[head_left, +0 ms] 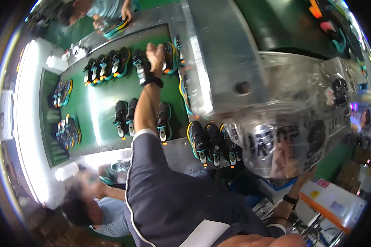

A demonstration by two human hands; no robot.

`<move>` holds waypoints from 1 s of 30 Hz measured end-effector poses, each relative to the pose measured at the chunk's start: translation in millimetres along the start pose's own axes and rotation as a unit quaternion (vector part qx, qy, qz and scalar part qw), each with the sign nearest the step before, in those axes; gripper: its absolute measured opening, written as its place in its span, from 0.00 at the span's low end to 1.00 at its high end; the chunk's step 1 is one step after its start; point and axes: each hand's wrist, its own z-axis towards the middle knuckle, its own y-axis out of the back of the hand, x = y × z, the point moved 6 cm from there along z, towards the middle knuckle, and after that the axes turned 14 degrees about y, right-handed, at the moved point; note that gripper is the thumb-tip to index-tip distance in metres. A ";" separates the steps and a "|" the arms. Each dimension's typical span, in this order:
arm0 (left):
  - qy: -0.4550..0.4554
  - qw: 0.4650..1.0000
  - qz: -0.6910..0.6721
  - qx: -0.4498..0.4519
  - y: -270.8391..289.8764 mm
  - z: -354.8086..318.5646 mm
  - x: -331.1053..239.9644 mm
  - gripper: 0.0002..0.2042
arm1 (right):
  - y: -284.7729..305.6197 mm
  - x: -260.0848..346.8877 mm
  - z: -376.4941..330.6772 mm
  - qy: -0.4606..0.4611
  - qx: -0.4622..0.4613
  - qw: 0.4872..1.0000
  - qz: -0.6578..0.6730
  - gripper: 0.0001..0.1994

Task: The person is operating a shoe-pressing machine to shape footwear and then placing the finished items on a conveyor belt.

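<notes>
My left arm stretches forward across a green conveyor belt [90, 111]. At its end, my left hand [154, 57] is among black sports shoes with teal and orange soles. Its fingers look stretched out and apart, between one shoe [140, 68] on the left and another shoe [169, 57] on the right; I cannot make out any grip. My right hand [308, 174] is low on the right, against the underside of a machine head wrapped in clear plastic [288, 136]. Its fingers are hidden there. Both wrists carry black bands.
Several shoes [212, 140] stand on the metal ledge beside the machine. A large metal housing [226, 57] rises right of the belt. One co-worker [105, 16] handles a shoe at the far side; another co-worker [99, 206] sits close on my left. A white cabinet [334, 201] stands lower right.
</notes>
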 end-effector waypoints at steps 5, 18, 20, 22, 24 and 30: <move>-0.150 0.981 -0.114 0.040 92.1 100.6 -108.9 0.13 | -31.8 28.1 24.7 0.160 0.058 0.973 -0.155 0.22; -0.380 0.833 0.245 0.320 -83.6 -203.8 -600.5 0.35 | -22.0 89.3 35.2 0.218 -0.012 0.971 -0.098 0.20; -0.493 0.757 0.349 0.251 -149.6 -216.3 -597.0 0.40 | -14.9 100.1 40.9 0.210 -0.012 0.976 -0.057 0.20; -0.431 0.744 0.424 0.286 -206.5 -218.7 -584.2 0.48 | -10.6 100.8 41.0 0.197 -0.011 0.980 0.004 0.19; -0.402 0.725 0.469 0.306 -240.6 -217.8 -577.5 0.53 | -9.5 92.9 42.9 0.196 -0.043 0.977 0.069 0.19; -0.414 0.694 0.553 0.206 -249.7 -210.7 -576.1 0.56 | -4.8 81.1 38.2 0.160 -0.100 0.964 0.186 0.15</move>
